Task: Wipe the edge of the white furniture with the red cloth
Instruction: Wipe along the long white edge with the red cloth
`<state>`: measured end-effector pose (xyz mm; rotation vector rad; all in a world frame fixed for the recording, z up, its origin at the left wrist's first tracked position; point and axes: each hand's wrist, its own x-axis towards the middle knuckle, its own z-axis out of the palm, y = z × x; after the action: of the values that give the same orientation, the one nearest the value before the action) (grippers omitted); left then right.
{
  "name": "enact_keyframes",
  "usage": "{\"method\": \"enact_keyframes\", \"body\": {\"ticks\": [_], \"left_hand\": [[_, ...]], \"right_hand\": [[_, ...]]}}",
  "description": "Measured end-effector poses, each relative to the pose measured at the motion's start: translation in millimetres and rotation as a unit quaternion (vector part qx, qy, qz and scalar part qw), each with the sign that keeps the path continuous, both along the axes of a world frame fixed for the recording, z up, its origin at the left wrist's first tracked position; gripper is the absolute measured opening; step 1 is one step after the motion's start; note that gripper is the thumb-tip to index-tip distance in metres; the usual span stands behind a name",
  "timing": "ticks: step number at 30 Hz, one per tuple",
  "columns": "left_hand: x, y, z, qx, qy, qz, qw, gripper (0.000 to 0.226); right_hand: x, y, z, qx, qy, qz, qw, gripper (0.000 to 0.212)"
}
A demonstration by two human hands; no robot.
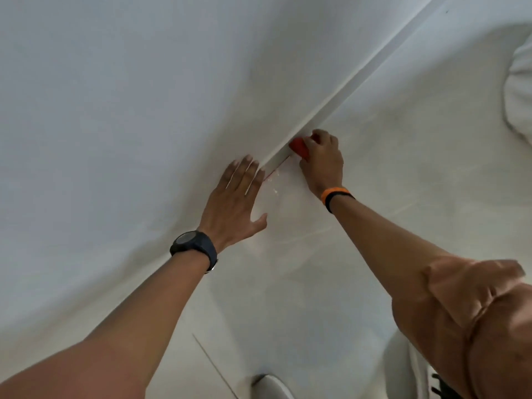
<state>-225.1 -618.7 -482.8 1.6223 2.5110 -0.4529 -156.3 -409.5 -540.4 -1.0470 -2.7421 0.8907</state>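
Orange sleeve fills our lower right corner, nearest the camera, and both our forearms reach away from it over pale floor. A thin dark seam line crosses that floor near the bottom edge.

Left wrist carries a black watch. Beyond it our left hand lies flat and spread wide open, palm down, holding nothing, fingertips touching the near end of the white furniture's edge. We judge it a brace rather than a working hand.

Right wrist carries an orange band. Our right hand is closed over the red cloth, pressing it against the same edge just beyond the left fingertips.

Cloth: bright red, bunched small, mostly hidden under the fingers; only a wedge shows on the side against the edge. Whether damp or dry, we cannot tell.

Edge: a narrow white strip running diagonally away to the upper right, with a broad white surface on its far left side. A faint pinkish streak and small specks sit at its near end, between our two hands.

Progress, as a judgement: early. Cloth sits close to the near end; the long run of strip beyond it looks unwiped, though no dirt is clear enough to confirm. The specks also remain.

Farthest out, at the right margin, a rumpled white fabric shape; identity unclear.
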Motion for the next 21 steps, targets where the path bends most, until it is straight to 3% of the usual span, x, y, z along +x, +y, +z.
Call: {"method": "enact_keyframes", "body": {"ticks": [5,11,14,18,21], "left_hand": [[-16.5,-8.6,-35.7,0.009,0.047,-0.038,0.998,0.095],[-26.8,-25.8,-56.4,-0.111,0.167,-0.102,0.974,0.106],[-27.0,-24.4,-58.6,-0.123,0.182,-0.110,0.970,0.107],[-26.9,-24.1,-61.9,-0.101,0.181,-0.110,0.972,0.107],[-25.8,-22.8,-62.9,-0.094,0.199,-0.112,0.969,0.107]], "right_hand": [[-10.3,-19.1,-45.0,0.033,-0.043,0.027,0.998,0.039],[-7.8,-68.6,-65.5,0.065,-0.016,0.036,0.997,0.044],[1.3,-52.2,-76.8,0.100,0.005,0.071,0.992,0.039],[-12.2,-4.7,-84.4,0.120,-0.002,-0.034,0.992,0.032],[-23.0,-21.5,-79.5,0.101,0.011,-0.064,0.993,0.029]]}}
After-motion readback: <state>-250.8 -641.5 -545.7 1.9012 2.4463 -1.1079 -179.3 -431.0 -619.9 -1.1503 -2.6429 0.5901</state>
